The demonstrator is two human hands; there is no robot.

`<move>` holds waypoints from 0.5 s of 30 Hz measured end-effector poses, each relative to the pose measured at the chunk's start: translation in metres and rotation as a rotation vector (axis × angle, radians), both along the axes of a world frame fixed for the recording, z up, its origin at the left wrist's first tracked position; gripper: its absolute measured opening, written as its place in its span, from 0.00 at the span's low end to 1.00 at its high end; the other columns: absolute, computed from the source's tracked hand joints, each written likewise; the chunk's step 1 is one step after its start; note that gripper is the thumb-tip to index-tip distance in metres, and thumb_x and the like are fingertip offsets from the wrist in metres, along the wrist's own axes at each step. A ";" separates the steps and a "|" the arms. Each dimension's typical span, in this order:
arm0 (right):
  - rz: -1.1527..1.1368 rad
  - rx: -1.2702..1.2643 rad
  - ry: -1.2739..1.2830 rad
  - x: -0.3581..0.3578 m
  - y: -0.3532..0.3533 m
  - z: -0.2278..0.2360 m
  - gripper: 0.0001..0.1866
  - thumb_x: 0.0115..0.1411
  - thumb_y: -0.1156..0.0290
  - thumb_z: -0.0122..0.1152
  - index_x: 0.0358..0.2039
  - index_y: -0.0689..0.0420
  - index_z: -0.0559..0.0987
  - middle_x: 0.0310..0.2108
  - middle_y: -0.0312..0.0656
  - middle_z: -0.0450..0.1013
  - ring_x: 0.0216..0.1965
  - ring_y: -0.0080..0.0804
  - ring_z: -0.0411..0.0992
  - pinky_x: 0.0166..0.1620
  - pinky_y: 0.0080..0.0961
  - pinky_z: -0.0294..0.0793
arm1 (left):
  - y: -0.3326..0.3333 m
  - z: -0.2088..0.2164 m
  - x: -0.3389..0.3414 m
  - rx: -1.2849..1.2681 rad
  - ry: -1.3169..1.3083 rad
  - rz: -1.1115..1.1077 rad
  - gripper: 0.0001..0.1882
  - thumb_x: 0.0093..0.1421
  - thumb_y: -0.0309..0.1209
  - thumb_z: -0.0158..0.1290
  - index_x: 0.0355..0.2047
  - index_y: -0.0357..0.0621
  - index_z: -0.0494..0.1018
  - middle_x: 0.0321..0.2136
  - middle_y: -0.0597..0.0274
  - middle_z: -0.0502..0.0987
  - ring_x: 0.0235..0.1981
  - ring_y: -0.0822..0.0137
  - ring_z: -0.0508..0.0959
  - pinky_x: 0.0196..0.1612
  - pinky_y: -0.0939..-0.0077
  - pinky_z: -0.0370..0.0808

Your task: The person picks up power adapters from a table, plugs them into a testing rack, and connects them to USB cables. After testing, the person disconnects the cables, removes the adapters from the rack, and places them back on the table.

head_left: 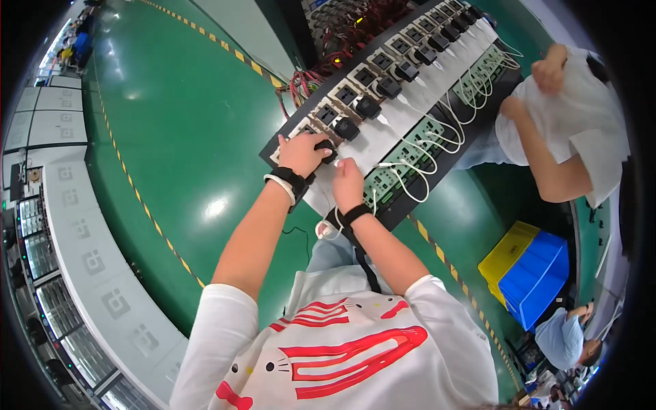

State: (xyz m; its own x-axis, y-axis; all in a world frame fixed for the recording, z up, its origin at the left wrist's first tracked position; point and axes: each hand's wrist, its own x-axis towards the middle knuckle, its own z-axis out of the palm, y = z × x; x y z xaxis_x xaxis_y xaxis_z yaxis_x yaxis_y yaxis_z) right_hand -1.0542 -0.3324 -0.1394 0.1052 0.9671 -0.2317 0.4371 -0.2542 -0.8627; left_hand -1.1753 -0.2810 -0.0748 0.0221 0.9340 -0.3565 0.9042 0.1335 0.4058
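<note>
My left hand (301,152) is closed around a black power adapter (326,152) at the near left end of a long row of sockets. Close beside it, my right hand (348,181) is pinched on a white cable, whose small end points toward that adapter; the fingers hide most of it. Further along the row, several more black adapters (367,107) sit in the socket strip (345,94). White cables (403,102) run from some of them to green circuit boards (410,147) along the right side of the bench.
Red wiring (311,82) bunches behind the sockets. Across the bench at right stands a person in a white shirt (553,130). Blue and yellow bins (536,270) rest on the green floor; another person (564,338) is beyond. A long white counter (89,260) curves along the left.
</note>
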 end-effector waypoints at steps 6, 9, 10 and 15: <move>-0.091 0.042 0.009 -0.015 -0.001 -0.003 0.09 0.62 0.70 0.43 0.30 0.62 0.68 0.24 0.59 0.69 0.30 0.61 0.67 0.33 0.48 0.64 | 0.001 -0.005 -0.005 -0.005 -0.041 -0.016 0.20 0.53 0.42 0.55 0.47 0.57 0.74 0.47 0.53 0.74 0.56 0.54 0.67 0.58 0.30 0.42; -0.026 0.020 0.035 0.009 0.005 -0.004 0.10 0.63 0.68 0.44 0.32 0.62 0.69 0.25 0.58 0.70 0.32 0.59 0.68 0.35 0.46 0.65 | 0.000 -0.006 -0.003 0.006 0.026 -0.027 0.20 0.53 0.42 0.55 0.48 0.58 0.74 0.46 0.53 0.74 0.56 0.53 0.67 0.58 0.30 0.43; 0.206 0.060 -0.012 0.029 0.011 0.005 0.07 0.59 0.71 0.46 0.31 0.62 0.70 0.27 0.57 0.71 0.32 0.58 0.69 0.36 0.46 0.67 | -0.001 -0.006 -0.003 0.005 0.024 -0.025 0.21 0.53 0.43 0.55 0.48 0.58 0.74 0.46 0.53 0.74 0.55 0.52 0.68 0.58 0.31 0.44; 0.401 0.338 -0.573 0.109 0.035 0.020 0.05 0.50 0.76 0.53 0.29 0.59 0.73 0.30 0.46 0.71 0.37 0.48 0.69 0.39 0.43 0.67 | -0.002 -0.010 -0.005 0.055 0.065 -0.020 0.21 0.52 0.43 0.55 0.48 0.57 0.74 0.46 0.54 0.74 0.52 0.51 0.69 0.58 0.32 0.46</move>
State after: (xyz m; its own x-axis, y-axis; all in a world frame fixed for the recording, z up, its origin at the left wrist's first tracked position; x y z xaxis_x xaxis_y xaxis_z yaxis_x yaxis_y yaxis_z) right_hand -0.9455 -0.2971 -0.1190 -0.2537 0.9649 0.0676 0.8415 0.2546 -0.4765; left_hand -1.1801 -0.2832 -0.0844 0.0193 0.9519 -0.3058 0.9311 0.0943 0.3525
